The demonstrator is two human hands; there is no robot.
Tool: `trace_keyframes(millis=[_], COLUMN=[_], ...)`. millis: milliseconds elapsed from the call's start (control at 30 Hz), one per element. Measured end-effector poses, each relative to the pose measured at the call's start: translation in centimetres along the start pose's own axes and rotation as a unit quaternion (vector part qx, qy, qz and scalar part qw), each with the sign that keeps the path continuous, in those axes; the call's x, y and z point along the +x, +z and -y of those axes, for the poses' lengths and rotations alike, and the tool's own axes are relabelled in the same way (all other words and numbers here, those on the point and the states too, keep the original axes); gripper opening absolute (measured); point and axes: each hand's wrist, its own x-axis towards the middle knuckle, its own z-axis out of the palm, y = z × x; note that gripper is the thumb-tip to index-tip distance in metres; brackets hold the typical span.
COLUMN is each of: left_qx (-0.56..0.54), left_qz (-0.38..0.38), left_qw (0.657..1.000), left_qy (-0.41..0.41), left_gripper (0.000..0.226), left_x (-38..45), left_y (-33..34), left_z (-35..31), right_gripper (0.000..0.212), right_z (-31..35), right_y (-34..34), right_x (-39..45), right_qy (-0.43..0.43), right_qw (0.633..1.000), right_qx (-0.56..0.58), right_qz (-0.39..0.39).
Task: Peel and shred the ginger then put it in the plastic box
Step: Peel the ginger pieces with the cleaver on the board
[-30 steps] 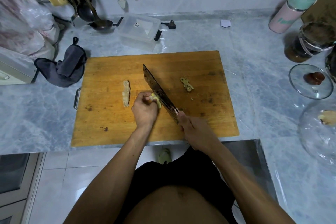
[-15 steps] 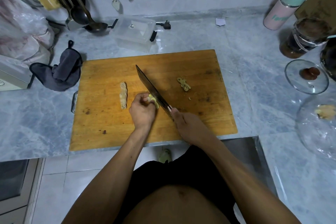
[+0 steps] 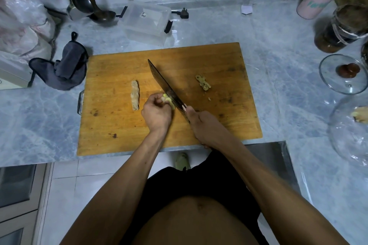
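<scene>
Head: left hand (image 3: 156, 114) fisted around ginger (image 3: 168, 101)

Board centre: my hands (image 3: 157, 114) and the cleaver (image 3: 166, 87) occupy it, blade running diagonally toward the far edge.
Board left: ginger piece (image 3: 135, 95) lies just beside my left hand; bare wood beyond it.
Board right: peel scraps (image 3: 202, 82); bare wood around them.
Far edge: plastic box (image 3: 146, 23) near the board.
Table left: grey cloth (image 3: 61, 69) just beside the board.
Table right: glass lid (image 3: 342, 73), well apart from the board.

Both hands curled tight: left (image 3: 156, 114), right (image 3: 206, 128).
</scene>
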Motion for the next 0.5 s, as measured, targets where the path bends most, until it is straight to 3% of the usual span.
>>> trace_keyframes(millis=[500], left_qx=[-0.024], left_qz=[0.047], left_qw=[0.998], left_qy=[0.018], left_gripper=[0.031], left_x=[0.2], left_y=[-0.6], left_z=[1.2], right_gripper=[0.066], right_z=[-0.2], right_y=[1.3], right_x=[0.5], right_qy=[0.002], right_qw=[0.998], right_qx=[-0.051], right_qz=[-0.022])
